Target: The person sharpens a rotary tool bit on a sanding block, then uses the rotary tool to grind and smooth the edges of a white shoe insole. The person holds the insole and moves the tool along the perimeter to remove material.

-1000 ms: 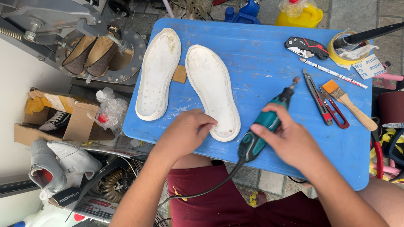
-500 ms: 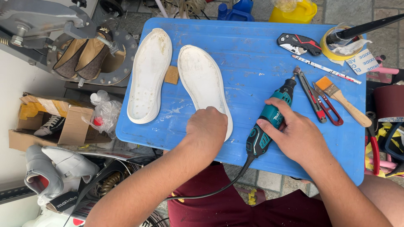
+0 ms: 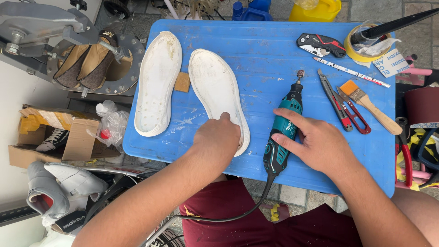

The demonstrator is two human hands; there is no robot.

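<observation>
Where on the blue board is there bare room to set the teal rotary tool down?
Bare blue plastic board lies between the right white rubber sole and the teal rotary tool, up to the far edge. The right side is crowded: folding knife, snips, paintbrush.

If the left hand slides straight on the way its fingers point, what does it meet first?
The left hand already rests on the heel end of the right sole and points up along it. It would likely run over that sole to its toe, then bare blue table.
</observation>
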